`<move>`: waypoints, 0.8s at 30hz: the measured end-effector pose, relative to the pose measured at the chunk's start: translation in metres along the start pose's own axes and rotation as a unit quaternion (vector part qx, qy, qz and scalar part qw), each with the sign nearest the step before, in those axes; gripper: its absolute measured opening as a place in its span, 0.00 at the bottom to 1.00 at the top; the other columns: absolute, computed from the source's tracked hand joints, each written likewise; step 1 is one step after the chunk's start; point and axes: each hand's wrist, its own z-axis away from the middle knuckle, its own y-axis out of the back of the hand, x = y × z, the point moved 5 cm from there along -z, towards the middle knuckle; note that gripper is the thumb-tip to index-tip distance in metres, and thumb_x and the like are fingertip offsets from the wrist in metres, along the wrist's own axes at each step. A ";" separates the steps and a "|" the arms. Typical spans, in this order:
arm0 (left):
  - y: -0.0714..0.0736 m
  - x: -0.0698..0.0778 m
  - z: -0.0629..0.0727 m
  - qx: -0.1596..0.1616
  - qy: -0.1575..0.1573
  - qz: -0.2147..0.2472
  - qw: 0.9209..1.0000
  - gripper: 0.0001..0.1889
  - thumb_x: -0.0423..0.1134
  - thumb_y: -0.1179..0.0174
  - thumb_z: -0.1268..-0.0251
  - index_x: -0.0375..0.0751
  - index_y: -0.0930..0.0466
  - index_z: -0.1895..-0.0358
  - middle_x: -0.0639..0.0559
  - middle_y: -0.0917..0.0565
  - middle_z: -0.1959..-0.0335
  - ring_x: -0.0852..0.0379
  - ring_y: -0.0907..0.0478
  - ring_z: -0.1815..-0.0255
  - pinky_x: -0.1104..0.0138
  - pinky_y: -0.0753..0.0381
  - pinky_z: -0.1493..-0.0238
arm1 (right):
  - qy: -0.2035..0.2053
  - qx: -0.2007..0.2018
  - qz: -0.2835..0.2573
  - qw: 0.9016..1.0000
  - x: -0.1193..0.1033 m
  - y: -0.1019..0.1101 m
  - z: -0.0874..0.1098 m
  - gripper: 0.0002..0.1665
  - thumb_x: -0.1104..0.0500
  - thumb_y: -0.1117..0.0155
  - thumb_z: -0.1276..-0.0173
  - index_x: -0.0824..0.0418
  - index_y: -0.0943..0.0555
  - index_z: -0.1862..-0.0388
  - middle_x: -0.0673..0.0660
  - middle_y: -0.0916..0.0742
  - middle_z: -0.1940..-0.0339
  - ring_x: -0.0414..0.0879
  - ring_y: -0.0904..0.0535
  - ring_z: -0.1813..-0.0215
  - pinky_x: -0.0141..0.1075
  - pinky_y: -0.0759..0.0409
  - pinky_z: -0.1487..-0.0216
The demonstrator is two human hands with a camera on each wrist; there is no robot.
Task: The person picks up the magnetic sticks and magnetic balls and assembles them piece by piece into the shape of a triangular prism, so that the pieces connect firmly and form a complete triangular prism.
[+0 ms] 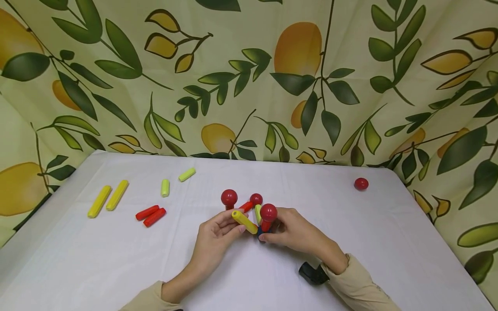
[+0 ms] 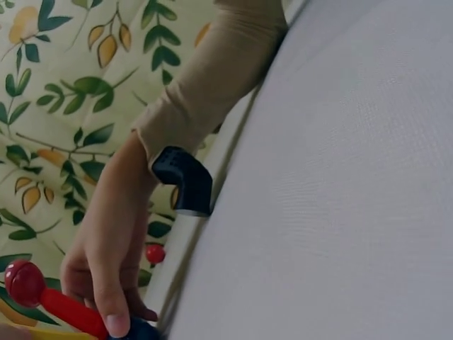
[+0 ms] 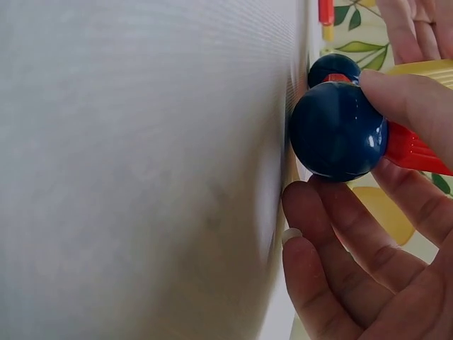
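Note:
A small structure of ridged rods and balls stands between the two hands in the head view. My right hand (image 1: 297, 229) grips its front blue ball (image 3: 338, 131) between thumb and fingers. From that ball rises a red rod (image 1: 266, 226) topped by a red ball (image 1: 268, 212). A yellow rod (image 1: 245, 222) slants from the blue ball toward my left hand (image 1: 215, 239), which pinches it near its free end. Another blue ball (image 3: 334, 69) shows behind in the right wrist view. Farther back are two more red balls (image 1: 229, 198) and a light green rod (image 1: 258, 214), partly hidden.
Left on the white table (image 1: 97, 268) lie two yellow rods (image 1: 99, 201), two red rods (image 1: 154, 217) and two short light green rods (image 1: 165, 188). A loose red ball (image 1: 361, 184) sits at the far right. A black wrist device (image 1: 313, 273) is by the right sleeve.

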 end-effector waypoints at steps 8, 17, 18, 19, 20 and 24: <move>-0.007 -0.006 0.000 0.016 -0.009 0.020 1.000 0.21 0.23 0.37 0.39 0.26 0.24 0.41 0.33 0.19 0.42 0.59 0.15 0.50 0.71 0.18 0.48 | -0.001 -0.004 -0.002 1.000 0.002 0.000 0.001 0.16 0.53 0.24 0.41 0.50 0.18 0.57 0.43 0.15 0.65 0.40 0.22 0.66 0.30 0.21 0.64; -0.011 -0.009 -0.003 0.026 -0.005 0.001 1.000 0.23 0.26 0.37 0.37 0.28 0.25 0.38 0.34 0.17 0.46 0.51 0.14 0.48 0.69 0.18 0.47 | -0.015 0.002 -0.015 1.000 0.002 0.000 0.002 0.15 0.53 0.24 0.41 0.51 0.17 0.56 0.44 0.14 0.62 0.41 0.20 0.60 0.30 0.19 0.57; -0.011 -0.010 -0.004 0.026 -0.003 0.000 1.000 0.23 0.27 0.37 0.37 0.29 0.25 0.38 0.34 0.16 0.47 0.50 0.14 0.48 0.69 0.18 0.47 | -0.017 0.001 -0.016 1.000 0.002 -0.001 0.002 0.15 0.53 0.24 0.41 0.51 0.17 0.56 0.45 0.13 0.61 0.40 0.20 0.60 0.30 0.18 0.57; -0.011 -0.010 -0.003 0.026 -0.001 -0.002 1.000 0.22 0.27 0.37 0.36 0.29 0.24 0.38 0.35 0.16 0.48 0.50 0.14 0.49 0.69 0.17 0.48 | -0.018 0.001 -0.015 1.000 0.002 -0.001 0.002 0.15 0.52 0.24 0.40 0.51 0.17 0.56 0.44 0.13 0.61 0.40 0.20 0.59 0.30 0.18 0.56; -0.011 -0.010 -0.003 0.025 0.001 -0.002 1.000 0.22 0.28 0.36 0.36 0.29 0.25 0.38 0.35 0.16 0.48 0.50 0.14 0.49 0.68 0.17 0.48 | -0.017 0.000 -0.013 1.000 0.002 -0.002 0.002 0.15 0.52 0.25 0.40 0.51 0.17 0.56 0.44 0.13 0.61 0.40 0.20 0.59 0.30 0.18 0.56; -0.012 -0.012 -0.004 0.018 0.015 0.002 1.000 0.22 0.29 0.37 0.35 0.28 0.25 0.38 0.35 0.16 0.47 0.49 0.14 0.49 0.68 0.16 0.49 | -0.005 -0.003 0.001 1.000 0.000 -0.003 0.002 0.13 0.52 0.26 0.39 0.50 0.17 0.56 0.43 0.14 0.61 0.38 0.21 0.60 0.31 0.19 0.56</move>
